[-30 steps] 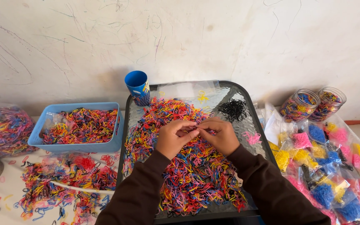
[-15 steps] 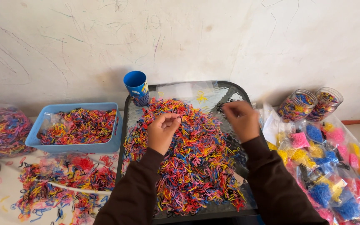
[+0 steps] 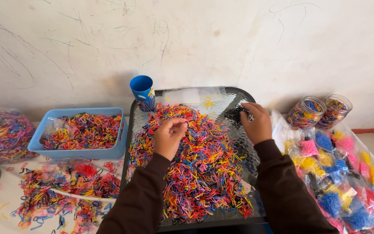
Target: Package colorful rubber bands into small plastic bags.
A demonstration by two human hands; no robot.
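A big heap of small mixed-colour elastic bands (image 3: 195, 164) covers a dark glass tray-table (image 3: 243, 149). My left hand (image 3: 169, 138) hovers over the heap's upper middle, fingers curled and pinched on a few bands. Over at the table's back right, my right hand (image 3: 256, 121) reaches a small pile of black bands (image 3: 235, 115), its fingertips touching the pile. A few yellow bands (image 3: 207, 103) lie apart at the back of the table.
A blue cup (image 3: 143, 92) stands at the table's back left corner. Left of the table sit a blue basket (image 3: 44, 145) of mixed bands, a bag of bands (image 3: 1, 134) and loose bands on cloth (image 3: 57, 190). At the right, two jars (image 3: 319, 112) and packets of sorted bands (image 3: 338, 173).
The hands were together over the heap. My right hand has moved right and back to the black pile; my left hand stayed over the heap.
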